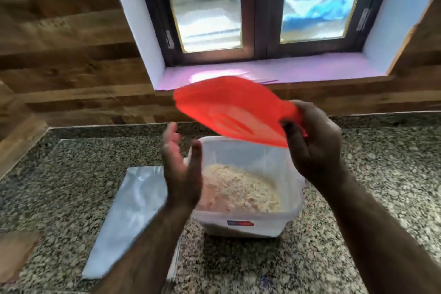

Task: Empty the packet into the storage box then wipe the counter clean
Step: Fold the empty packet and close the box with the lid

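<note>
A clear plastic storage box [248, 224] stands on the speckled granite counter [358, 198], part full of pale flaky grain [241, 188]. My right hand [315, 145] grips one edge of a red lid [229, 107], held tilted in the air above the box's far rim. My left hand [181, 169] hovers at the box's left side, fingers apart, holding nothing. A flat silver packet [128, 217] lies on the counter to the left of the box, partly under my left forearm.
A brown cloth-like piece [14, 253] lies at the counter's left edge. Wood-panelled wall runs behind the counter. A window with a pink sill [286, 71] sits above the box.
</note>
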`<move>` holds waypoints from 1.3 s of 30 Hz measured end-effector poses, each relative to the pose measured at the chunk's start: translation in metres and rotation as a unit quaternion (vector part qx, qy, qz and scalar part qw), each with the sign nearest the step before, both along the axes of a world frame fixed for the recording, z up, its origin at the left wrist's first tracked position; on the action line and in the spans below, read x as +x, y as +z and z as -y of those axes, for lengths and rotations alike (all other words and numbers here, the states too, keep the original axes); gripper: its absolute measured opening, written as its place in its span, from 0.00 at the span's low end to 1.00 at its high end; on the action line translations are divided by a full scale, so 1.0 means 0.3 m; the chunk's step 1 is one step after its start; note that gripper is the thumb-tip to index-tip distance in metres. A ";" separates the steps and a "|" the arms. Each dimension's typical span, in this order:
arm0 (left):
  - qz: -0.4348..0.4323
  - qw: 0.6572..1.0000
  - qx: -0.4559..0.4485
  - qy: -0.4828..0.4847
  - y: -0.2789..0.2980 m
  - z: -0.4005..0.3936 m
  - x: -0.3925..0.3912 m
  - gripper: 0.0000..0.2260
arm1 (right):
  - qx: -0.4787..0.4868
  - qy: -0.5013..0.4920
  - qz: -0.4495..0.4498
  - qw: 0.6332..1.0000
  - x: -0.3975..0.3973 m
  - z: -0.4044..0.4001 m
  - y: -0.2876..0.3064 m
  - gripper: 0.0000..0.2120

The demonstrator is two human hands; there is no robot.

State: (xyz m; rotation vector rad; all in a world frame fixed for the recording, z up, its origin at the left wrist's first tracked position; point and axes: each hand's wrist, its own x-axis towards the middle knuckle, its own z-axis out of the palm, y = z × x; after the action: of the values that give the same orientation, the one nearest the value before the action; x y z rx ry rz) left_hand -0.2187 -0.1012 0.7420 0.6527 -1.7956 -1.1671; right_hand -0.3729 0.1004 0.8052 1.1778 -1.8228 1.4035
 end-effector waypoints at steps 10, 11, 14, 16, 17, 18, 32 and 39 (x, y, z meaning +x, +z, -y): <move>-0.001 0.965 0.233 -0.119 0.094 0.232 0.023 0.19 | 0.006 0.029 0.534 0.845 -0.026 0.035 -0.089 0.17; 0.020 0.963 0.239 -0.123 0.073 0.222 0.018 0.18 | 0.042 0.001 0.520 0.853 -0.016 0.026 -0.110 0.19; 0.088 0.961 0.229 -0.125 0.024 0.179 -0.005 0.21 | 0.130 -0.049 0.511 0.849 0.002 0.008 -0.154 0.27; 0.123 0.968 0.199 -0.088 0.005 0.156 -0.028 0.21 | 0.185 -0.095 0.501 0.840 0.014 -0.005 -0.165 0.27; 0.139 0.970 0.187 -0.069 -0.002 0.149 -0.037 0.22 | 0.208 -0.115 0.497 0.834 0.015 -0.012 -0.173 0.27; 0.161 0.969 0.179 -0.059 -0.011 0.144 -0.044 0.25 | 0.228 -0.125 0.502 0.825 0.021 -0.020 -0.175 0.29; 0.330 0.911 0.223 -0.104 -0.033 0.209 -0.067 0.20 | 0.438 -0.151 0.511 0.724 0.043 -0.048 -0.185 0.44; 0.267 0.923 0.247 -0.123 -0.089 0.206 -0.040 0.31 | 0.423 -0.097 0.565 0.701 0.013 -0.059 -0.180 0.34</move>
State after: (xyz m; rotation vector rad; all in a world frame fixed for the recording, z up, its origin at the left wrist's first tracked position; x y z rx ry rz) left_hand -0.2308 -0.1631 0.7153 1.1492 -2.0827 -1.7718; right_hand -0.3690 0.1180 0.7512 0.2527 -3.5989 1.2075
